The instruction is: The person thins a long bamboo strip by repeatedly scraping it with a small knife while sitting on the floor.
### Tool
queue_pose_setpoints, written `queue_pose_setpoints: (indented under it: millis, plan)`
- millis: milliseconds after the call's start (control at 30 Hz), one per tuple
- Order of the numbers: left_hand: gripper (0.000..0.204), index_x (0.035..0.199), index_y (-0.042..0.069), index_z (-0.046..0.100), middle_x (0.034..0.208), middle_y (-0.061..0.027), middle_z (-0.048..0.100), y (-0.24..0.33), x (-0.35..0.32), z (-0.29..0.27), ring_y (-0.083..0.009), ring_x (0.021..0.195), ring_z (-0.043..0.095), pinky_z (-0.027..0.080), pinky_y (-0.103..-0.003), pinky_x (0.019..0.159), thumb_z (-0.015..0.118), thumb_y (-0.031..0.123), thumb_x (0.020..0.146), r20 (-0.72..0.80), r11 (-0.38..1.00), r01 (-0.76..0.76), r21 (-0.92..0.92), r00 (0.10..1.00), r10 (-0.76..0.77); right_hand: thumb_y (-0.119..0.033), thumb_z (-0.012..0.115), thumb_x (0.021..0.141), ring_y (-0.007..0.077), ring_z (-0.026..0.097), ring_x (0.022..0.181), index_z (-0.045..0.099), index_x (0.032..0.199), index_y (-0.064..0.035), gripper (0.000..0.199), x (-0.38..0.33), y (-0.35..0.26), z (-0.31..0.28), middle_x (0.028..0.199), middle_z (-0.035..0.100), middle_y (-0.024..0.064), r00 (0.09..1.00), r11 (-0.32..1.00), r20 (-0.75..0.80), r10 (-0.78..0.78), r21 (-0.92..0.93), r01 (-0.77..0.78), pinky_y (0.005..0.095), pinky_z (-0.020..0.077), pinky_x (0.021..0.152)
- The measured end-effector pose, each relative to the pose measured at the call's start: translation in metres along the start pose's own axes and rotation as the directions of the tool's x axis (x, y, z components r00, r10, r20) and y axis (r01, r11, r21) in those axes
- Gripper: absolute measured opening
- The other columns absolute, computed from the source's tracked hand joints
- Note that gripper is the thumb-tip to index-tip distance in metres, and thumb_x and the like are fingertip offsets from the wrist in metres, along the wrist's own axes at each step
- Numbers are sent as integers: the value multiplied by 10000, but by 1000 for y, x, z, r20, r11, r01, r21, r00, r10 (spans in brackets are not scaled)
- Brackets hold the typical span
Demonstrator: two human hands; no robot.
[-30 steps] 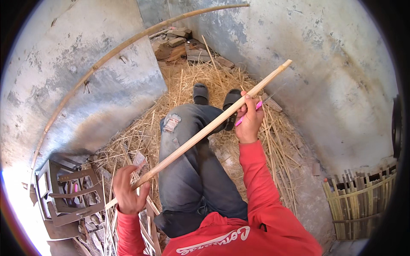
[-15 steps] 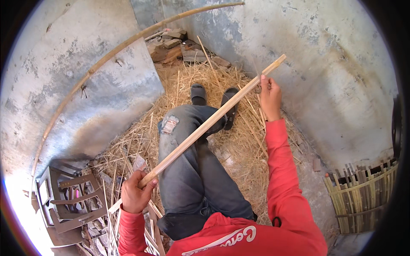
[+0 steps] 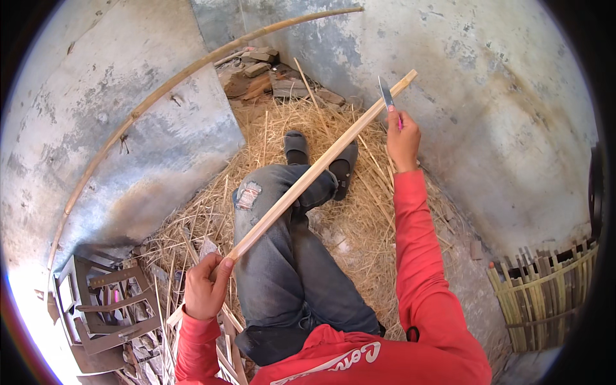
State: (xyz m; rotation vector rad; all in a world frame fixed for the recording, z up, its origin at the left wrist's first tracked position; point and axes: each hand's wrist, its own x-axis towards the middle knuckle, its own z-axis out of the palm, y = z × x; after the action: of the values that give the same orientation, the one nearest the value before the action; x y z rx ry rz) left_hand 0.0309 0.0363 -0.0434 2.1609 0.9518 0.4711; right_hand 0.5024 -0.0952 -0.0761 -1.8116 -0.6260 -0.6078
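Observation:
A long pale strip of split bamboo (image 3: 321,163) runs slantwise across my legs, from lower left up to the right. Its near end sits in my left hand (image 3: 206,287), whose fingers are closed round it. In my right hand (image 3: 403,142) is a knife (image 3: 385,93) with a pink handle, the blade pointing up and away. The blade lies close against the strip near its far end; whether it touches cannot be made out. My fingers hide most of the handle.
Straw-like shavings (image 3: 276,131) cover the floor round my sandalled feet. A long bamboo pole (image 3: 135,112) leans along the left wall. At lower left stands a dark wooden frame (image 3: 119,305) by loose strips. A slatted bamboo basket (image 3: 545,298) stands at right; bricks (image 3: 258,69) lie in the corner.
The knife blade now shows above my right hand, where it was barely visible before. The strip's far end has shifted slightly up and left.

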Motion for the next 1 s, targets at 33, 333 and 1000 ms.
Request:
queue_pose_setpoints:
  millis: [33,333,1000]
  plan:
    - [346,833,4,643,571,-65,510,0,2,1,-145,506,452,368,-335,507,670,297,1015,2,1000,-6,27,1000,6,-374,615,1037,282,495,504,657,804,-9,435,1,0,2,595,551,146,1000,1000,0,1,1,-1,418,412,532]
    - [337,851,7,651,592,-137,568,0,0,10,-263,502,545,423,-384,527,679,305,1006,-25,997,-10,72,1000,12,-339,550,1067,335,514,497,697,857,-1,424,-70,-40,18,592,533,203,954,995,294,-50,98,22,442,379,509]
    - [295,878,27,650,725,-215,645,10,5,30,-428,666,646,481,-461,593,711,299,976,-116,985,-86,151,988,104,-384,539,1054,421,578,607,645,830,21,475,16,14,20,667,592,242,993,997,112,33,-71,-25,486,435,594]
